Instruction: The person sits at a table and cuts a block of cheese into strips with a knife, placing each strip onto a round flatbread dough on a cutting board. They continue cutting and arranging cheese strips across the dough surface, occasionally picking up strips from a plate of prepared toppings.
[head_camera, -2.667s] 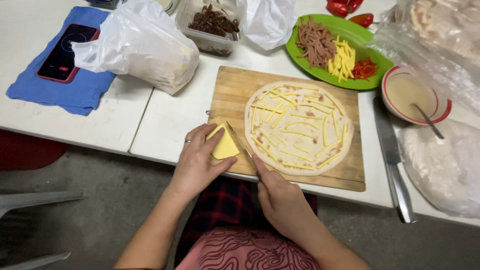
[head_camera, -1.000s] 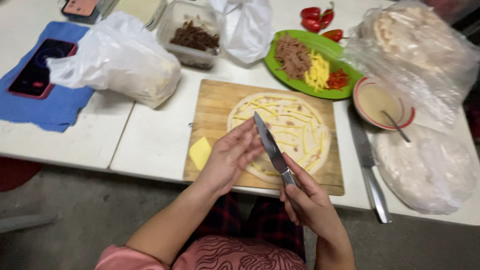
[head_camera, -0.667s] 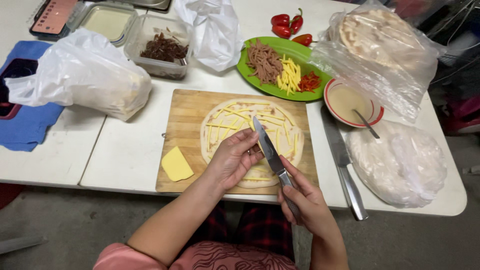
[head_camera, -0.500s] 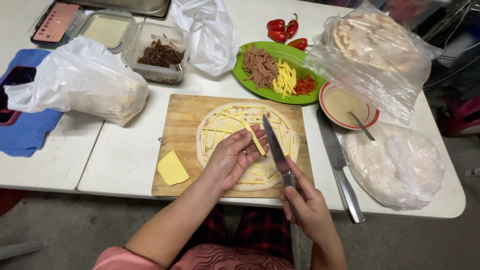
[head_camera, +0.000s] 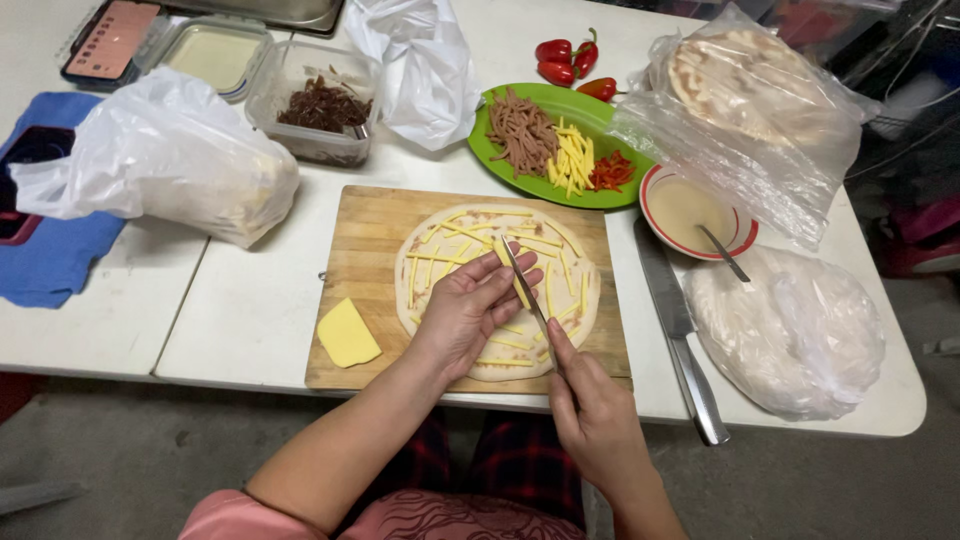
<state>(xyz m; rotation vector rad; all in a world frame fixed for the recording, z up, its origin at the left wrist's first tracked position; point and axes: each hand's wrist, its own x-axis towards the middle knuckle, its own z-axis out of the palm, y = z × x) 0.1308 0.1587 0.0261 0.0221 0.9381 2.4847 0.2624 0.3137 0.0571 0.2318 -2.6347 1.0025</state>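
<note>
The right hand (head_camera: 598, 420) gripped a small knife (head_camera: 527, 293), blade lying over the flatbread (head_camera: 497, 292), while the left hand (head_camera: 468, 310) pressed flat and open on it. Pale and strewn with yellow cheese strips (head_camera: 465, 233), the flatbread sat at the cutting board (head_camera: 360, 240)'s right half; a cheese block (head_camera: 346, 333) lay near the board's front-left corner, and a large knife (head_camera: 678, 330) lay on the table just past its right edge.

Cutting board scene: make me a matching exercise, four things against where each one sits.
Things:
1. cheese block
2. large knife
3. spoon
4. red peppers

Places:
A. in the red-rimmed bowl
B. on the table, right of the cutting board
C. on the board's left part
D. behind the green plate

Pairs: 1-C, 2-B, 3-A, 4-D
</note>
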